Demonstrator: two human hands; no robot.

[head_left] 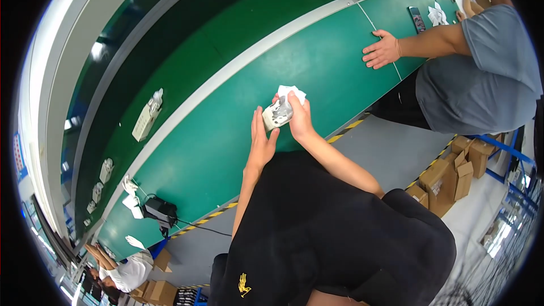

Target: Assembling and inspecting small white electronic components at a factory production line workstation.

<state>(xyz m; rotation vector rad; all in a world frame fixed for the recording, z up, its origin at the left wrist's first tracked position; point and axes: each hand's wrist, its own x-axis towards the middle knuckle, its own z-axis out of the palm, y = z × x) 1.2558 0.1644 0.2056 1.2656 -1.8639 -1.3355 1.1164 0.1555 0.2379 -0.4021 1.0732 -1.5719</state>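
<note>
A small off-white and grey plastic-looking housing (273, 118), its exact kind unclear, is held just over the green bench, near the middle of the view. My left hand (259, 148) grips it from the left, long fingers along its side and the thumb at its lower edge. On the other side, my right hand (301, 120) is closed on a white wiping cloth (288, 90), bunched against the upper end of the housing. Some of the right fingers are hidden behind the housing and cloth.
Beyond the bench (226, 130) runs a green conveyor (209, 51) carrying whitish units (147, 118). A co-worker's hand (382, 50) rests flat at right, near a phone (416, 19) and crumpled tissue (437, 15). A black device (160, 211) with a cable stands lower left. Cardboard boxes (445, 184) sit on the floor.
</note>
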